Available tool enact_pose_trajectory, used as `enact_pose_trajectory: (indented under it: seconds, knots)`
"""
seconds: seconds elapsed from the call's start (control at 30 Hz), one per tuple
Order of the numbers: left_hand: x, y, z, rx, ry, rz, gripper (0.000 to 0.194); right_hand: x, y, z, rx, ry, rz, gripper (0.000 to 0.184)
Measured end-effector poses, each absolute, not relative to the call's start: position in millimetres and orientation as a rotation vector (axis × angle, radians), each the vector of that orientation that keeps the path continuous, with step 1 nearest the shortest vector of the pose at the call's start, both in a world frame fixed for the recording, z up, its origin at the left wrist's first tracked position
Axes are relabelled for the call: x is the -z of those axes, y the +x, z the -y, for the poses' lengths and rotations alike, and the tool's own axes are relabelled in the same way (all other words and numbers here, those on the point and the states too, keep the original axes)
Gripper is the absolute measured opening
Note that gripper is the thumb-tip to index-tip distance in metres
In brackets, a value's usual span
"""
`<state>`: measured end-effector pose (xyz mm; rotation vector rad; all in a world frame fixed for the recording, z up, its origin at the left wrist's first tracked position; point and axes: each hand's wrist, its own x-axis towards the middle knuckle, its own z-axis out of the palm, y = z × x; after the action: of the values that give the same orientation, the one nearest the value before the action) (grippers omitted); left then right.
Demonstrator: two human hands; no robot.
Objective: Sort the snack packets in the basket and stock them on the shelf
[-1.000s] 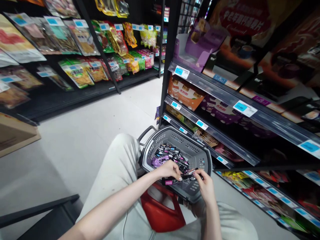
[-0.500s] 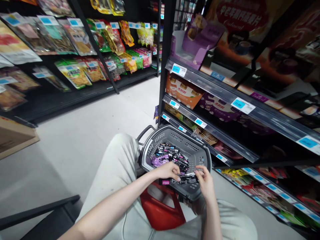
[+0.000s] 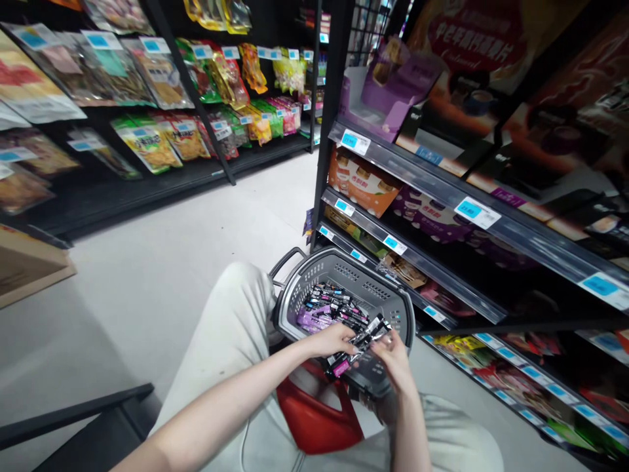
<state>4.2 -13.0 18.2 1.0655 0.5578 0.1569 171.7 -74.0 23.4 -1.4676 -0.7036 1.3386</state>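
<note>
Plainly, the grey perforated basket (image 3: 390, 295) between the knees carries a loose pile of slim sachets (image 3: 331, 305), shiny black and purple. The held sachets (image 3: 364, 337), just above its near side, are glossy black too, with pale silvery stretches and a bright pink patch at the lower end; their exact number is hard to make out. Half a second ago they lay nearly level; now they slant up to the right. The left hand (image 3: 335, 339) pinches them around the middle, the right hand (image 3: 394, 360) grips nearer the upper end.
</note>
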Motion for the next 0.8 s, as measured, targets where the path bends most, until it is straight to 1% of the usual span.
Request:
enact_pose_trajectory:
  seconds: [0.1, 0.17, 0.2, 0.33, 0.57, 0.73, 0.8]
  knots:
    - [-15.3, 7.4, 13.5, -0.237, 1.167, -0.634, 0.022, -15.7, 155.2, 70.1, -1.336, -1.456, 0.679, 0.035]
    - [-12.3, 7.7, 14.5, -0.274, 1.228, -0.611, 0.022, -11.7, 148.8, 66.8, -1.277, -1.472, 0.647, 0.029]
    - [-10.9, 7.7, 15.5, -0.270, 1.217, -0.568, 0.025, -10.1, 147.4, 65.3, -1.241, -1.477, 0.632, 0.027]
    - [-8.1, 8.3, 20.7, -0.172, 1.000, -0.368, 0.053, -4.1, 148.4, 62.5, -1.109, -1.518, 0.599, 0.024]
    - [-5.7, 10.5, 29.2, -0.104, 0.920, -0.246, 0.078, 1.8, 150.3, 64.2, -0.906, -1.676, 0.547, 0.022]
    - [-5.3, 11.7, 35.4, -0.044, 0.961, -0.220, 0.083, -2.0, 151.8, 60.0, -0.958, -1.516, 0.292, 0.020]
    - [-5.9, 12.6, 36.2, -0.032, 0.983, -0.237, 0.079, -4.2, 155.1, 58.7, -0.952, -1.470, 0.236, 0.018]
